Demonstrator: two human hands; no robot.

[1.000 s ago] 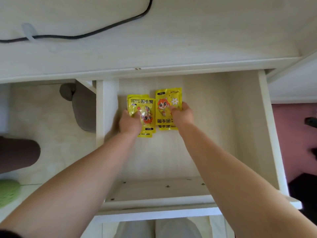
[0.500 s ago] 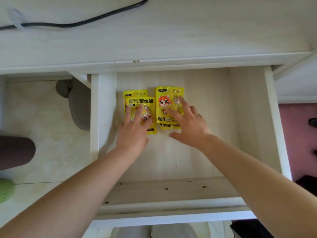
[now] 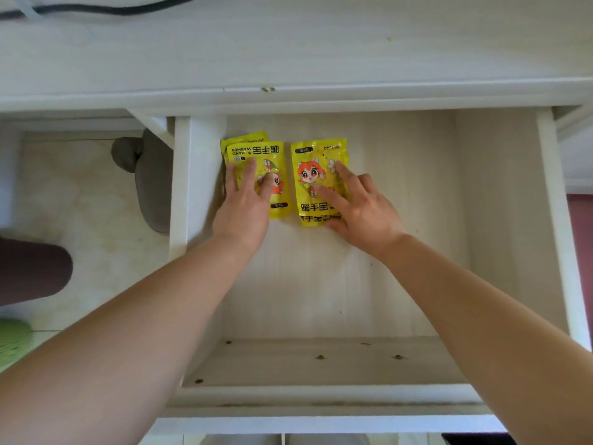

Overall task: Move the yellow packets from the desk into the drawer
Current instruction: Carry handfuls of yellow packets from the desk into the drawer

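Yellow hand-warmer packets lie in two small stacks at the back left of the open white drawer [image 3: 500,220]. The left stack [image 3: 256,152] sits against the drawer's left wall, one packet partly under another. My left hand [image 3: 245,203] rests flat on it with straight fingers. The right stack [image 3: 316,165] shows a cartoon figure, and a second packet peeks out beneath its near edge. My right hand [image 3: 359,207] lies on it with spread fingers.
The desk top [image 3: 288,53] runs across the back, with a black cable [image 3: 106,9] at its far left. Left of the drawer are pale floor tiles, a grey object [image 3: 150,184], a dark rounded shape [image 3: 32,271] and something green [image 3: 12,342].
Both hands went from curled on the packets to lying flat on them with spread fingers. The packets have stayed in place in the drawer.
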